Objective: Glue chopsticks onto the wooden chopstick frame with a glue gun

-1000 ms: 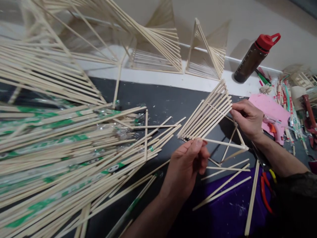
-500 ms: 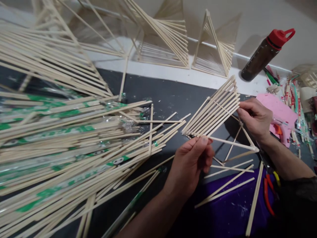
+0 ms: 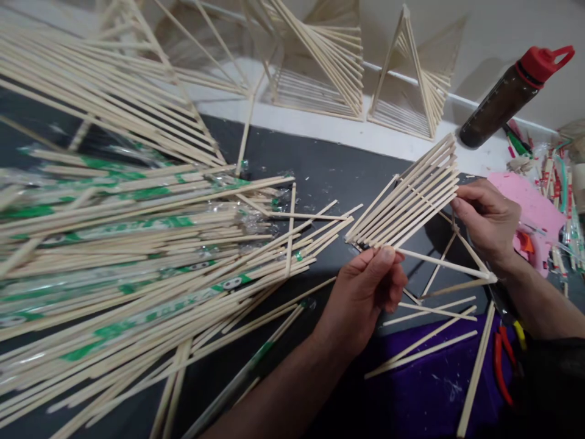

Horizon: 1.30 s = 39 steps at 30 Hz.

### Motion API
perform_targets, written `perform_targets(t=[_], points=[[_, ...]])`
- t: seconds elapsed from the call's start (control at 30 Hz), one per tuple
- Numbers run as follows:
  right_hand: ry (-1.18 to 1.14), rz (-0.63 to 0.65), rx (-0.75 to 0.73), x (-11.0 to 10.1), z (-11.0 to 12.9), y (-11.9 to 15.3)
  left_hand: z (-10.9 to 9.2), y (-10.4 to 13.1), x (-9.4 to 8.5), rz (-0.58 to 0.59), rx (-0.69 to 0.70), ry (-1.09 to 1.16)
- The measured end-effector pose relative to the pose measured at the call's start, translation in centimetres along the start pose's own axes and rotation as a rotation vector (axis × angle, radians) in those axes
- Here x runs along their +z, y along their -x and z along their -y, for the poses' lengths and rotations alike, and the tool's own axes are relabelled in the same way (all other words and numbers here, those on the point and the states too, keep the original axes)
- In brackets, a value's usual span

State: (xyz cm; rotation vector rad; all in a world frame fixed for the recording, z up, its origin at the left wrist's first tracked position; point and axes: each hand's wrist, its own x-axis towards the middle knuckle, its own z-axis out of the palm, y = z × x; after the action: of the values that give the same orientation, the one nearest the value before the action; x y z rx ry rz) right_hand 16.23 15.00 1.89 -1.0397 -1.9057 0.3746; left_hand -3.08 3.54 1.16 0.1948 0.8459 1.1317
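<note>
Between my two hands stands a small frame of wooden sticks [image 3: 408,204], with a slanted row of several sticks side by side across its upper part. My left hand [image 3: 365,286] pinches the lower end of a stick at the row's near edge, thumb on top. At the upper right, my right hand [image 3: 489,219] pinches the other end of the row's nearest stick. The frame's lower sticks reach right to a joint near my right wrist. Loose cut sticks [image 3: 434,353] lie just below the frame, some on a purple cloth [image 3: 429,390].
Bundles of wooden sticks in green-marked wrappers [image 3: 150,274] spread over the left. Finished-looking stick structures [image 3: 406,79] stand along the back. A dark bottle with a red lid [image 3: 503,100], a pink glue gun [image 3: 532,213] and red-handled pliers [image 3: 501,366] are at right.
The camera view has shifted, so the whole scene sits slightly further right. Both hands keep the same pinch on the stick frame.
</note>
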Motion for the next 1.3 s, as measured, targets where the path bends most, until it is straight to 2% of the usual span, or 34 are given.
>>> perform_targets(t=[0.13,0.4,0.67,1.03,1.3], points=[[0.003,-0.01,-0.016,0.21,0.09,-0.09,0.02,-0.12,0.22,-0.035,0.018,-0.033],[0.004,-0.015,-0.147,0.19,-0.01,-0.22,-0.24,0.13,0.42,-0.071,0.027,-0.08],[0.014,-0.001,-0.163,0.14,-0.03,-0.25,-0.35,0.24,0.57,-0.092,0.026,-0.115],[-0.049,-0.011,0.055,0.45,0.23,-0.03,-0.37,0.22,0.63,-0.086,0.015,-0.12],[-0.337,0.063,0.358,0.55,0.08,-0.3,-0.49,0.27,0.58,-0.092,0.017,-0.146]])
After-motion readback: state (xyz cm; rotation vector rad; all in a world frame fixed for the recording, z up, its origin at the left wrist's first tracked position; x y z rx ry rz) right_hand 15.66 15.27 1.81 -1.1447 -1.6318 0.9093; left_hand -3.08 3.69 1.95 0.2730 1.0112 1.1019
